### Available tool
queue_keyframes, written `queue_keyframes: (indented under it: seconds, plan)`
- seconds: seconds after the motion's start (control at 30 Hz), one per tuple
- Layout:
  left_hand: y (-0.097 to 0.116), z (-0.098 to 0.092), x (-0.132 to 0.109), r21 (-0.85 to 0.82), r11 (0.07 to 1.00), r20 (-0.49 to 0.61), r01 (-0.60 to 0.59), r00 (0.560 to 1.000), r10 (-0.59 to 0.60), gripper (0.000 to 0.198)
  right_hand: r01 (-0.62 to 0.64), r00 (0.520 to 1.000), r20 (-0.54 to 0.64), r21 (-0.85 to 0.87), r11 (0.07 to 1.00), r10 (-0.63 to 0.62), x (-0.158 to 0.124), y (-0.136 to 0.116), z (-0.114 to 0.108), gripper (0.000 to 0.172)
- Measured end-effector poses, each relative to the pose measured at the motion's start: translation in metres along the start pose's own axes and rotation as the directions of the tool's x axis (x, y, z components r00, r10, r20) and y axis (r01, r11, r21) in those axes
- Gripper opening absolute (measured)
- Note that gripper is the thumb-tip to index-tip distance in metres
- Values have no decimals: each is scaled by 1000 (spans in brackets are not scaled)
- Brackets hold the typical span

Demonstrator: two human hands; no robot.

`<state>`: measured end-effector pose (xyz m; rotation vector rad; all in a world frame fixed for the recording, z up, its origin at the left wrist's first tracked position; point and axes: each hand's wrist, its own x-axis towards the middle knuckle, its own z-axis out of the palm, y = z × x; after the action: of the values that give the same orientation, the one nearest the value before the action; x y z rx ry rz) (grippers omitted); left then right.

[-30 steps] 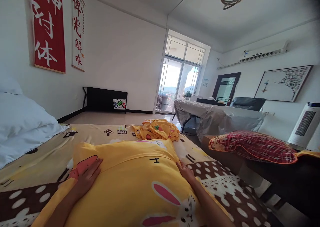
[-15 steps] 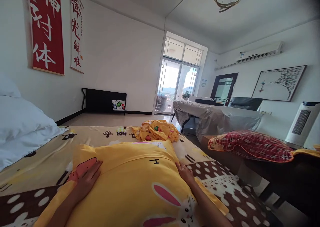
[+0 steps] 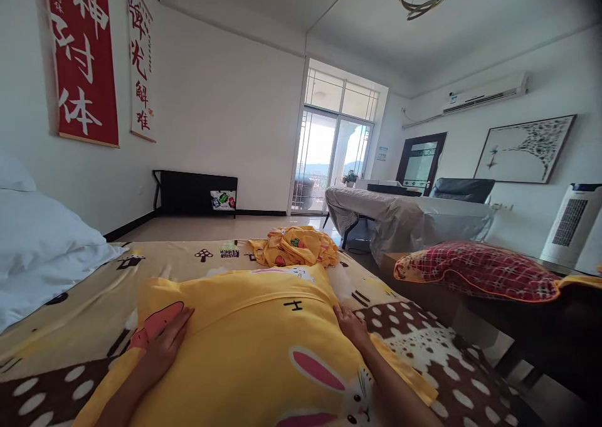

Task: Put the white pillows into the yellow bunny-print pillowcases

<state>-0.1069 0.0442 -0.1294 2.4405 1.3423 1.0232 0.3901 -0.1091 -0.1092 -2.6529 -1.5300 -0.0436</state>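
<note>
A plump yellow pillow [image 3: 235, 345] with printed rabbits lies on the bed in front of me. On its left side, over a pink printed patch, my left hand [image 3: 165, 338] rests flat with the fingers stretched out. My right hand [image 3: 352, 324] lies against the pillow's right edge, fingers extended and pointing away from me. Both hands touch the pillowcase without gripping it. Just beyond the pillow sits a crumpled yellow printed cloth [image 3: 296, 246].
The patterned bedsheet [image 3: 174, 258] spreads under everything. White bedding [image 3: 47, 258] is heaped at the left. To the right, a red plaid cushion [image 3: 475, 270] lies on a dark table. Farther back stand a plastic-covered desk [image 3: 409, 217] and a glass door [image 3: 320, 151].
The view has shifted slightly. Both hands stay on the sides of the pillow, and nothing has been taken up or let go.
</note>
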Motion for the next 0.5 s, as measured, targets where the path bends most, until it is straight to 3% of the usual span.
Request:
queue_keyframes:
  seconds: [0.17, 0.33, 0.43, 0.5]
  plan:
    - [10, -13, -2, -92, 995, 24, 28, 999, -26, 60, -1, 999, -45, -26, 1000, 0, -2, -2, -14, 47]
    - [22, -26, -3, -129, 992, 15, 10, 1000, -9, 60, 65, 992, -104, -13, 998, -66, 4, 5, -43, 50]
    - [43, -38, -1, -123, 992, 28, 3, 1000, 0, 55, 144, 979, -147, 28, 989, -139, 3, -6, -62, 53]
    - [70, -47, -2, -108, 994, 87, -29, 995, 38, 51, 259, 951, -201, 102, 960, -235, -5, -28, -74, 54]
